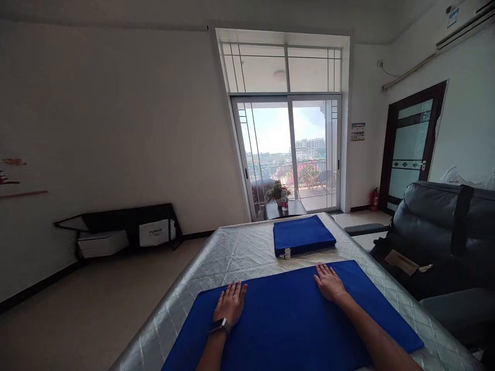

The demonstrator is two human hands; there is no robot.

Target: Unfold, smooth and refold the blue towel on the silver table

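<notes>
A blue cloth [286, 319] is spread flat over the near part of a quilted, silvery mattress [216, 255]. Palm down near its far left corner lies my left hand [231, 303], fingers stretched out, with a watch [220, 325] on the wrist. Toward the far right part of the same cloth, my right hand [328, 282] rests flat with its fingers extended. Neither hand grips anything. Beyond them sits a folded blue cloth [303, 234], with a small white tag at its near edge.
At the right stands a black leather armchair [436, 221] with a brown card on it. Past the mattress is a small dark table [270, 211] bearing a bottle [284, 199] and a plant. A low black rack [131, 219] with white boxes stands by the left wall.
</notes>
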